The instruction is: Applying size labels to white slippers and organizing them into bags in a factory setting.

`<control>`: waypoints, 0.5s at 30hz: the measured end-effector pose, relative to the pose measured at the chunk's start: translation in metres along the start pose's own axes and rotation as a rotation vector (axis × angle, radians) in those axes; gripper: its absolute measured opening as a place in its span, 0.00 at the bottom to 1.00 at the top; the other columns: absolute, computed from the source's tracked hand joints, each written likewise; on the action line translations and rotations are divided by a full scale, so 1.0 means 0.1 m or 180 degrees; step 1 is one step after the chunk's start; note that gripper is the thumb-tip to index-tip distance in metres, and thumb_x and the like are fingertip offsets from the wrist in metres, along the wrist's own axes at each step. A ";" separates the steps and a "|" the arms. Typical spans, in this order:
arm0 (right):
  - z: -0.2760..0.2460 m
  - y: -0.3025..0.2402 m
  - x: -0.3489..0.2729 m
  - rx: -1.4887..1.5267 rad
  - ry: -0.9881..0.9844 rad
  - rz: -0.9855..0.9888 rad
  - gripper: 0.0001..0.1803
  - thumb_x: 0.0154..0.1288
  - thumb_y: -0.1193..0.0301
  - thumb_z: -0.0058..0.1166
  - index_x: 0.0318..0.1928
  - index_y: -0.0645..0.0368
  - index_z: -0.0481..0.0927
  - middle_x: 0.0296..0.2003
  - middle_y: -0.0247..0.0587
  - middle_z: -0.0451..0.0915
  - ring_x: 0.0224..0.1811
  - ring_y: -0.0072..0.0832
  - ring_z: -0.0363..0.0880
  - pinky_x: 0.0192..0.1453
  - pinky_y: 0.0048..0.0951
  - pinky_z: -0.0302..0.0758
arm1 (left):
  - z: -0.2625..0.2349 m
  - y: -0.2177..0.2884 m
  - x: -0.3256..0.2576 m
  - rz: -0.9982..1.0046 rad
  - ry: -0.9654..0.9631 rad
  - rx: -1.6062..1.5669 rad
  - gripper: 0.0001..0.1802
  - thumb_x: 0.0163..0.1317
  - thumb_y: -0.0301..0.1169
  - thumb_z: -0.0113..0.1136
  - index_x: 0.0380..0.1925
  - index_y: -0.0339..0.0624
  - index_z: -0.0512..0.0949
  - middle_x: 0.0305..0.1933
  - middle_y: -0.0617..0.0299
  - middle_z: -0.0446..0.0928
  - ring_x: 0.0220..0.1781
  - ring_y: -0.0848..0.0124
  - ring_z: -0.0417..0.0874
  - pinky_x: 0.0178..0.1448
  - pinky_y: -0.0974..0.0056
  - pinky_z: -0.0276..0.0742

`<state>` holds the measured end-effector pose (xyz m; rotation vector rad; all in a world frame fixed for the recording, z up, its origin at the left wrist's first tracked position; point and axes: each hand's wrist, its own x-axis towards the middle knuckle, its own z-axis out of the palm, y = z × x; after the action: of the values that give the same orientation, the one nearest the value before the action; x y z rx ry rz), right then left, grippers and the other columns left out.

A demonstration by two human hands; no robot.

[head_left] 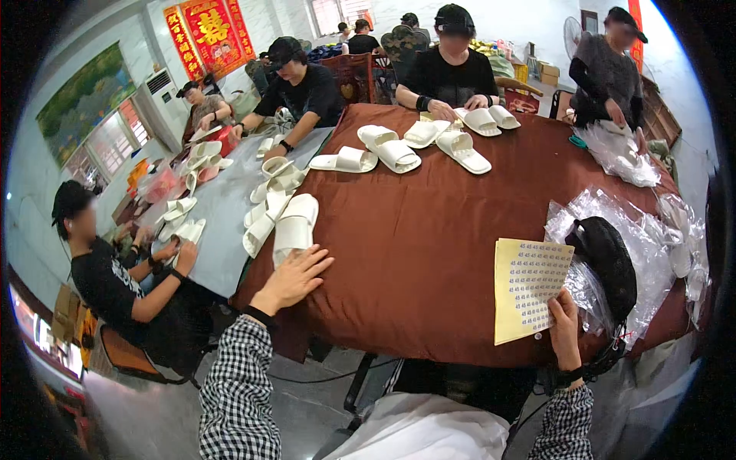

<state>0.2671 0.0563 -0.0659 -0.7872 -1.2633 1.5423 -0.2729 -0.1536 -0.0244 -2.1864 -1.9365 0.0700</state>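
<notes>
My left hand (294,279) lies with its fingers stretched out over the near end of a white slide slipper (296,218), at the left edge of the brown cloth. Its fingertips touch the slipper and the cloth; nothing is gripped. On the right, my right hand (566,331) pinches the edge of a pale yellow sheet of stickers (525,295), thumb in front. The sheet stands tilted above the table, with rows of small printed labels facing me. Part of the right fingers is hidden behind it.
Several white slippers (395,149) lie across the far side of the brown-covered table (414,245). Clear plastic bags (613,203) and a black cap (606,253) lie at the right. More slippers lie on the grey table (222,253) at left. Several co-workers (452,77) handle slippers around the tables.
</notes>
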 end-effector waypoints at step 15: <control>0.07 -0.13 -0.05 -0.0896 -0.0012 0.0023 0.13 0.70 0.76 0.47 0.52 0.66 0.75 0.41 0.33 0.79 0.43 0.21 0.74 0.49 0.24 0.72 | 0.48 -1.39 -0.01 -0.2352 -0.0499 -0.0706 0.27 0.74 0.40 0.35 0.64 0.32 0.65 0.54 0.34 0.75 0.56 0.40 0.75 0.59 0.46 0.69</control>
<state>0.2659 0.0493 -0.0523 -0.9677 -1.5019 1.3885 -0.4169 -0.1329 -0.0438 -1.4641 -2.8244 -0.1015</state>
